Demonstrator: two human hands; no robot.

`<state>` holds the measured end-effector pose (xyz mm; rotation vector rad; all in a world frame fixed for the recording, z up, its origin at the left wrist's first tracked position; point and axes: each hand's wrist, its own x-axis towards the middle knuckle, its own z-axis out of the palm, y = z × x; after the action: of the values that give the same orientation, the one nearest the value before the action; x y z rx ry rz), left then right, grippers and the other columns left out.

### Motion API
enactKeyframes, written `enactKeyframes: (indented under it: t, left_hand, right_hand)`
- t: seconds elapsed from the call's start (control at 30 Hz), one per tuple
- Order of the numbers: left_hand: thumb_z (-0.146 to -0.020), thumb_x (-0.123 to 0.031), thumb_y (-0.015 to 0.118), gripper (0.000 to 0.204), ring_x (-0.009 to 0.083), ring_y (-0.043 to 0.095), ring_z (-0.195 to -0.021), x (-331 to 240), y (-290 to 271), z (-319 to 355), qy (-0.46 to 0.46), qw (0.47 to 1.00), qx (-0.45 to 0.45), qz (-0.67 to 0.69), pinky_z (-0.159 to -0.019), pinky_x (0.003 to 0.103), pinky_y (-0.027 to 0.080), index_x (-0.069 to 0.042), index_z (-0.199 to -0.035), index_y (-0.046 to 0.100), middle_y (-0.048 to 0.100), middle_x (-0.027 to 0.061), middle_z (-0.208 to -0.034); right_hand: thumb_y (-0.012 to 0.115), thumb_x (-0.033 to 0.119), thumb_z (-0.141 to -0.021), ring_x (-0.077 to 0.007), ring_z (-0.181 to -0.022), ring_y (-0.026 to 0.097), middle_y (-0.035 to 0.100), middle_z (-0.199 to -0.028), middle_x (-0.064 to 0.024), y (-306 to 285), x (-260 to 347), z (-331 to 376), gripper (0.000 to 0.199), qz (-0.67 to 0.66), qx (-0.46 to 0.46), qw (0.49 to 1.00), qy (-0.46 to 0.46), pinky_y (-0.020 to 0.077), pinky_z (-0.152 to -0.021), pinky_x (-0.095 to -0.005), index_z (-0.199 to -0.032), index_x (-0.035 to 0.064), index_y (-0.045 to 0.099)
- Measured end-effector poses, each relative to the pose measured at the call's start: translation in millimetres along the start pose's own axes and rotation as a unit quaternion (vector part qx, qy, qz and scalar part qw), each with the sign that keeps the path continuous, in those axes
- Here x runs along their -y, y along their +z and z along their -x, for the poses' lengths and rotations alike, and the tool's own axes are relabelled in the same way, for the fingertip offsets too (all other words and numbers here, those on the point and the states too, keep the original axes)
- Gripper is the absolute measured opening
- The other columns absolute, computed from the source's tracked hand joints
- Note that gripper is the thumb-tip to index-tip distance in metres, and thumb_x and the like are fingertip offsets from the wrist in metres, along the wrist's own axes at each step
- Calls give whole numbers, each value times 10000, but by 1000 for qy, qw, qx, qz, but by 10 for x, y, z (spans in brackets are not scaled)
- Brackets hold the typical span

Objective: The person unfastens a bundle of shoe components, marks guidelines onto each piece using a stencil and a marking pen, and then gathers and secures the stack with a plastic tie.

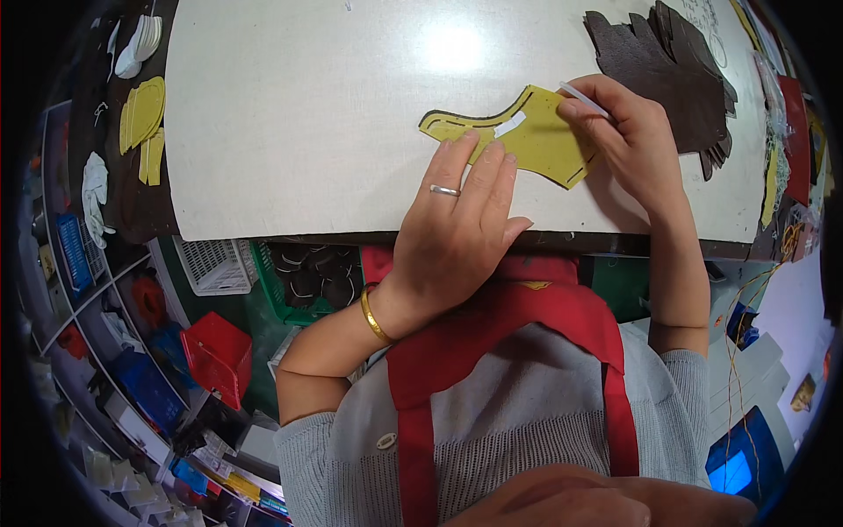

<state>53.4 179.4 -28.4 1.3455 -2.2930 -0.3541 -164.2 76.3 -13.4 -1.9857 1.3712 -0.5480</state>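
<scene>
Overhead, label by label:

Yellow pattern piece [527,136]: a flat, curved yellow cut-out with a dark line along its edges and a small white strip near its middle; it lies on the table just right of centre in the upper half of the frame.

Left hand [457,228]: spread flat with the fingers extended, fingertips [479,149] pressing on the lower edge of the yellow pattern piece; it closes around nothing and only pins the piece down. A silver ring sits on one finger and a gold bangle [373,314] on the wrist.

Right hand [628,140]: at the right end of the yellow pattern piece, fingers curled in and pinched around a thin white stick-like tool [583,99], whose lower end is hidden by the fingers.

Table [299,123]: covered with pale off-white cloth, filling the upper middle of the frame.

Dark brown pieces [676,70]: a fanned stack of cut shapes at upper right, just beyond the right hand.

Yellow cut-outs [142,119]: a few more pieces at upper left, off the cloth's left edge.

Red crate [218,351]: lower left, below the table, near a white basket [215,263].

Red apron straps [492,334]: over a grey knitted top, lower centre.
</scene>
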Motion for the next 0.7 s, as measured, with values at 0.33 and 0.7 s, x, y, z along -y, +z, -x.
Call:
enactKeyframes:
  t: [0.33, 0.7]
  left_hand:
    - [-782, -175, 773, 466, 381, 602, -1168, 66, -29, -110, 14, 999, -19, -40, -986, 432, 526, 69, -1166, 673, 643, 185, -1215]
    - [-746, -75, 679, 331, 227, 646, -870, 99, -70, -278, 81, 988, -58, -119, -648, 289, 561, -37, -1071, 730, 669, 64, -1002]
  right_hand:
    - [702, 242, -944, -245, -687, 706, 710, -782, -139, -72, -20, -51, 230, 20, -16, 1000, -6, 523, -641, -319, -1076, 53, 700]
    - [755, 215, -879, -257, -709, 706, 717, -794, -114, -111, -28, 53, 173, 46, -33, 998, 23, 525, -633, -331, -925, 49, 739]
